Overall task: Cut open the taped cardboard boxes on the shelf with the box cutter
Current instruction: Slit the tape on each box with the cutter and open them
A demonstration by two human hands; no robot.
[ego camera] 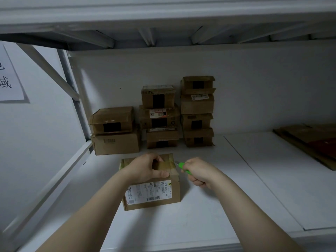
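A taped cardboard box (154, 199) is seen at the lower centre of the frame, laid on the white shelf board (209, 206), with a shipping label (150, 190) on the face turned toward the camera. Its far part is gripped by the left hand (145, 168): the fingers are curled over the taped upper edge and the thumb is pressed against the near side. The green box cutter (184, 168) is clenched in the right hand (199, 174), just right of the box, with all fingers wrapped round the handle. Its short blade is pointed at the box's upper right edge; whether it touches cannot be told. Behind, in the middle of the frame, stacked cardboard boxes (160, 119) are set against the back wall. Flattened cardboard (309, 140) is laid at the right edge, and a printed paper sign (9, 75) is fixed at the upper left
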